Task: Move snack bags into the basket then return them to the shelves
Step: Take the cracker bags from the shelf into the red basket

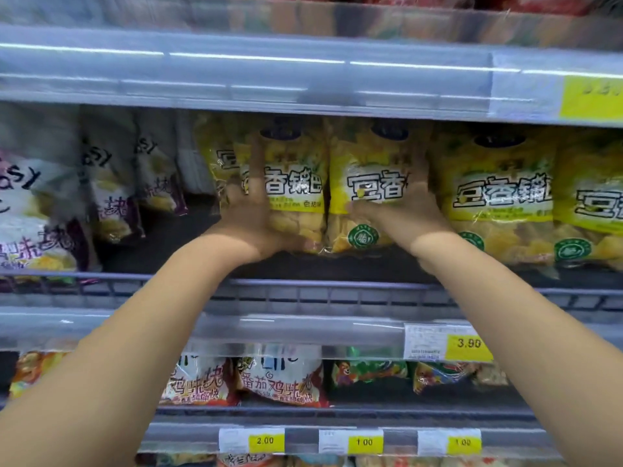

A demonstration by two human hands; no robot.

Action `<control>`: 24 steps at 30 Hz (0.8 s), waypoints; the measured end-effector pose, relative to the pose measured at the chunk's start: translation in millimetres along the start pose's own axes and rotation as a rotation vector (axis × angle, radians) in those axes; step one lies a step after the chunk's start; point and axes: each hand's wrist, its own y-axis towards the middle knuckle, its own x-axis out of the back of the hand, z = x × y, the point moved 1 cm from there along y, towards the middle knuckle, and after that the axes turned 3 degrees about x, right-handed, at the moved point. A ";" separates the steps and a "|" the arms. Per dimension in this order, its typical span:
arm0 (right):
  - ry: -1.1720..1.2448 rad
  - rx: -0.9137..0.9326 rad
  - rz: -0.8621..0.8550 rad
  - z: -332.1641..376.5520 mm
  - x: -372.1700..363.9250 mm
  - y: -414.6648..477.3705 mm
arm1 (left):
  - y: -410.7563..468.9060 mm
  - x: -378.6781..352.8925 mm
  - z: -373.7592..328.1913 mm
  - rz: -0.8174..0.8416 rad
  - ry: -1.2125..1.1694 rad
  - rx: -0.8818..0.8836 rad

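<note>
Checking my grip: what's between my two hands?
Head view: the left yellow bag, left hand on it, and the right yellow bag, right hand on it, side by side.

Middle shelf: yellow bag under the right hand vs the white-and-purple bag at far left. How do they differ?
Colour: the yellow bag is yellow with a round green seal; the white-and-purple bag is mostly white with purple trim.
Contact: the right hand touches the yellow bag; nothing touches the white-and-purple bag.
Shared: both stand on the same shelf.
</note>
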 end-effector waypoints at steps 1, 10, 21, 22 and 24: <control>-0.020 0.009 0.010 -1.1 -0.2 2.3 | -0.3 0.8 -0.2 0.012 -0.012 -0.013; -0.233 0.137 -0.168 -6.7 -8.8 9.3 | 10.5 -3.4 -3.0 -0.143 -0.103 -0.142; -0.332 0.004 -0.045 -3.4 -14.3 7.1 | 4.6 -2.6 -5.2 0.009 0.083 0.043; -0.348 -0.015 -0.029 -2.0 -12.4 5.3 | 2.5 -1.1 -7.8 0.013 0.111 0.071; -0.403 -0.062 0.025 4.9 -5.3 -1.1 | -5.7 5.3 -16.7 -0.012 0.208 0.117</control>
